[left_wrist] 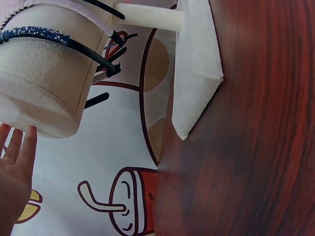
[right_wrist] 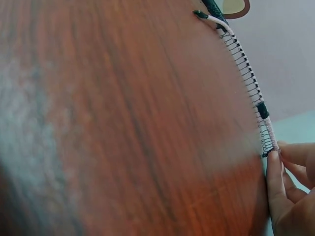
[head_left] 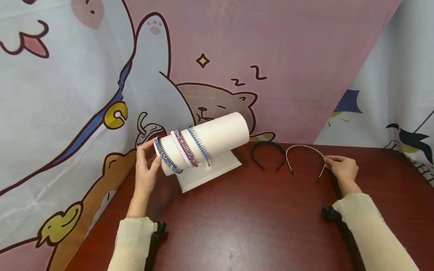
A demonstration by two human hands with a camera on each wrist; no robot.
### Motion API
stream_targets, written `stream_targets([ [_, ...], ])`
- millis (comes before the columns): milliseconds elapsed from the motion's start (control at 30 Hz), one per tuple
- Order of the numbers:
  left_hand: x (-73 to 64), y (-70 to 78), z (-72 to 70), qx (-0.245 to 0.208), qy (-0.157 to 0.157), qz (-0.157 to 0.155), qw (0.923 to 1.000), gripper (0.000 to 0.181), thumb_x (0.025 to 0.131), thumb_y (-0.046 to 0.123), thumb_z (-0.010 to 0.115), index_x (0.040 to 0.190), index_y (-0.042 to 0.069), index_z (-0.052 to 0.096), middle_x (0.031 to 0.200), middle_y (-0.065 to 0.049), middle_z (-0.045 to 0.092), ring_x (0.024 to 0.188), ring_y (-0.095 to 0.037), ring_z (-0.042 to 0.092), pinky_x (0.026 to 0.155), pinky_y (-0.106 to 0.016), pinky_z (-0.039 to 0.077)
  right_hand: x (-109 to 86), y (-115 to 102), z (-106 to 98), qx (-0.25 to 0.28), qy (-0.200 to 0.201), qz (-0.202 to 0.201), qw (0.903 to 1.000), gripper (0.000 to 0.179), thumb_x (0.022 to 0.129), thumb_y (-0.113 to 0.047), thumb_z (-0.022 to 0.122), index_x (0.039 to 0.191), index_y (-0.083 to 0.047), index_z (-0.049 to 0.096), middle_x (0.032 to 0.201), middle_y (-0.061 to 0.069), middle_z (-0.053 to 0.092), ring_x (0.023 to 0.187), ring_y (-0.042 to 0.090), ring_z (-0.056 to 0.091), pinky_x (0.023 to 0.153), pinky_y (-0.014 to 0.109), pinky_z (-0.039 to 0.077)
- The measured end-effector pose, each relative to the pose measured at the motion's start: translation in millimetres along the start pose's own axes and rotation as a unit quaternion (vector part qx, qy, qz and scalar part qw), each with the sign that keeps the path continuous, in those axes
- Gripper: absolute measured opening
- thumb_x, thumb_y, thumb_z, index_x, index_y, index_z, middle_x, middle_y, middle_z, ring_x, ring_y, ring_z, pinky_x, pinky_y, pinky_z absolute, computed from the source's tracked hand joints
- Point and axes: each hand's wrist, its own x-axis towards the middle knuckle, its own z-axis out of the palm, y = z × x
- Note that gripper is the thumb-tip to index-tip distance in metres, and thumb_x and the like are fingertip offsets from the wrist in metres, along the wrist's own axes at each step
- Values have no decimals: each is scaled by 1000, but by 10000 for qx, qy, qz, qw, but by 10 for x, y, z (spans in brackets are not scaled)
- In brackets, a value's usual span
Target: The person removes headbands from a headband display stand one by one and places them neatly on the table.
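Observation:
My left hand [head_left: 145, 169] touches the left end of a white cylindrical headband stand [head_left: 223, 131]; in the left wrist view straight fingers [left_wrist: 24, 147] meet its rim. Around the cylinder sit a blue glitter headband [head_left: 166, 156], a pale pink one [head_left: 181, 146], a pink glitter one [head_left: 187, 150] and a blue toothed one [head_left: 200, 145]. At the right, my right hand [head_left: 342, 171] pinches one arm of a light pink toothed headband [head_left: 305, 146] between thumb and fingers. That headband is at the table's back, its ends toward me.
A black headband [head_left: 268, 143] lies at the back of the dark red wooden table [head_left: 244, 218], just left of the pink one. The stand's white base [head_left: 210, 173] rests on the table. A printed cartoon cloth [head_left: 288, 67] hangs behind.

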Motion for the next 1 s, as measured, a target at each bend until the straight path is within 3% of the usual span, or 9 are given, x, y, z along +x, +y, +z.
stream_targets([
  [167,-9,48,12,8,-5,-18,10000,58,88,12,56,144,2,43,145,-7,47,131,-9,45,105,-19,41,16,-13,-21,616,-265,99,9977,23,93,-18,66,74,-29,74,53,-26,62,54,-9,63,56,12,53],
  [267,-6,46,8,-10,-12,14,10000,58,88,12,56,144,2,43,145,-6,47,131,-10,45,105,-19,42,29,-26,-37,1350,-494,263,9893,37,93,-9,64,64,-31,70,56,-20,66,55,-5,66,57,13,54],
  [400,15,-9,-4,-64,-21,145,9999,58,87,12,57,143,3,44,144,-6,47,131,-13,46,105,-18,42,47,-39,-71,1873,-761,381,9786,39,93,-3,63,63,-27,72,58,-15,68,57,-3,67,58,15,55],
  [667,39,4,-5,-123,-64,65,9999,58,88,14,56,143,4,42,144,-1,47,132,-13,45,106,-18,41,81,-73,-109,2310,-983,598,9661,36,91,-1,64,65,-22,76,62,-13,71,62,-2,69,61,16,56],
  [1000,17,19,-11,-119,-71,100,9999,58,88,13,56,144,2,42,145,-6,46,132,-13,45,105,-18,41,53,-59,-122,2897,-1080,791,9477,38,92,5,59,68,-18,77,63,-8,73,63,2,71,62,19,58],
])
